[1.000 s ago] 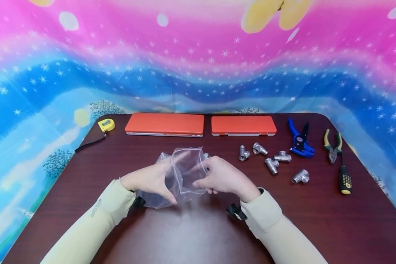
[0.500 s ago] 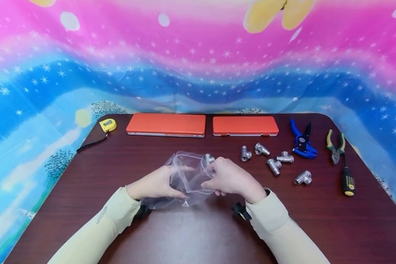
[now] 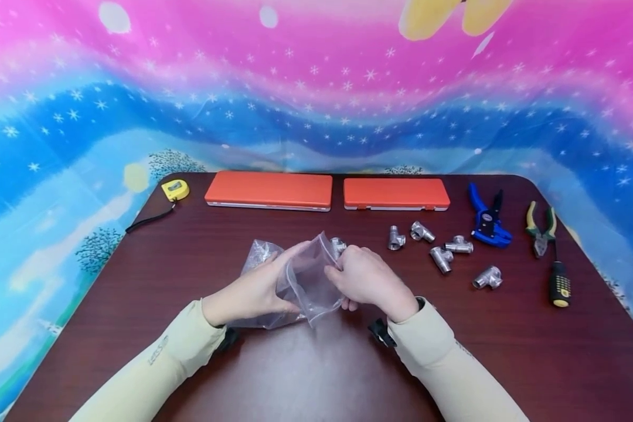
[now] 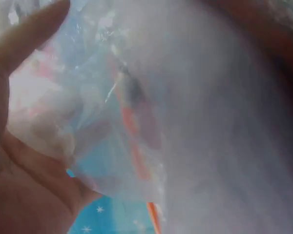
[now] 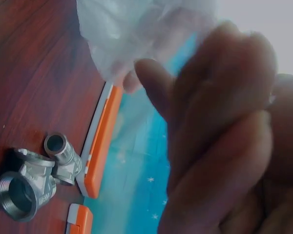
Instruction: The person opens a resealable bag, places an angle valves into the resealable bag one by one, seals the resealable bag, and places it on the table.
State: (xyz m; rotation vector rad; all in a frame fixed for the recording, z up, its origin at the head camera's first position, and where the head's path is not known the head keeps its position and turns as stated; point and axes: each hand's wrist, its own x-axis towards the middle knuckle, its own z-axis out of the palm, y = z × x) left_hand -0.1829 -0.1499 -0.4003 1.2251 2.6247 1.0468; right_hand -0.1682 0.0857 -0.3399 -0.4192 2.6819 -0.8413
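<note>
A clear zip-lock bag (image 3: 316,284) is held up between both hands at mid-table, its mouth spread and facing right. My left hand (image 3: 253,290) grips it from the left, thumb at the front and fingers behind. In the left wrist view, the bag's film (image 4: 210,122) fills most of the picture beside the palm. My right hand (image 3: 371,281) pinches the bag's right edge, with curled fingers (image 5: 224,112) blurred in the right wrist view. Just behind that hand lies a metal tee pipe fitting (image 3: 338,244), partly hidden.
Several more tee fittings (image 3: 441,259) lie to the right. Blue-handled wire strippers (image 3: 489,220), pliers (image 3: 540,234) and a screwdriver (image 3: 560,286) are at the far right. Two orange cases (image 3: 269,190) line the back edge. A yellow tape measure (image 3: 176,190) lies back left.
The bag's mouth narrowed, then spread again and turned rightward. My left hand shifted a little right along the bag, while the right kept its pinch. The head view tilted slightly.
</note>
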